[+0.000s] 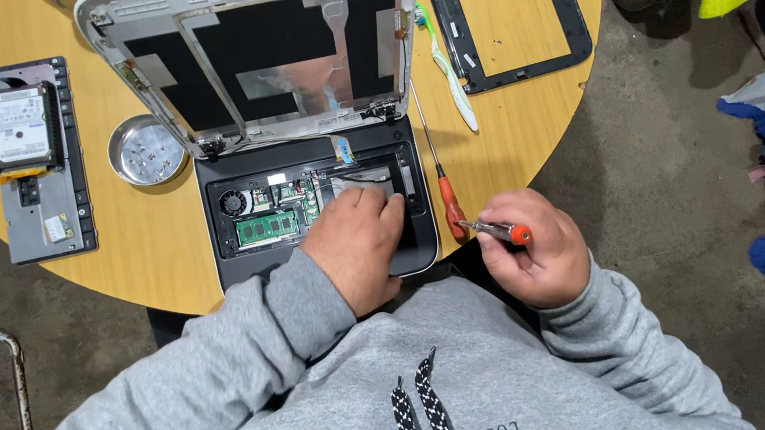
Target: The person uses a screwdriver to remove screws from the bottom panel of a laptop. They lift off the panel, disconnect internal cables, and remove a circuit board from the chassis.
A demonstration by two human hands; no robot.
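Laptop (304,205), opened up, base exposed, sits at the near edge of the round worktop (153,243). Your left hand (357,242) rests flat on its innards, grasping nothing. Right hand (534,260) clenched on a small screwdriver (496,228). Mid-teardown, likely; next wants the tip seated squarely on a screw.

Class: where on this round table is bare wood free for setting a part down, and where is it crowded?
Free: table between dish, keyboard and laptop; also right of toothbrush, below bezel. Crowded: around laptop, where left hand rests.
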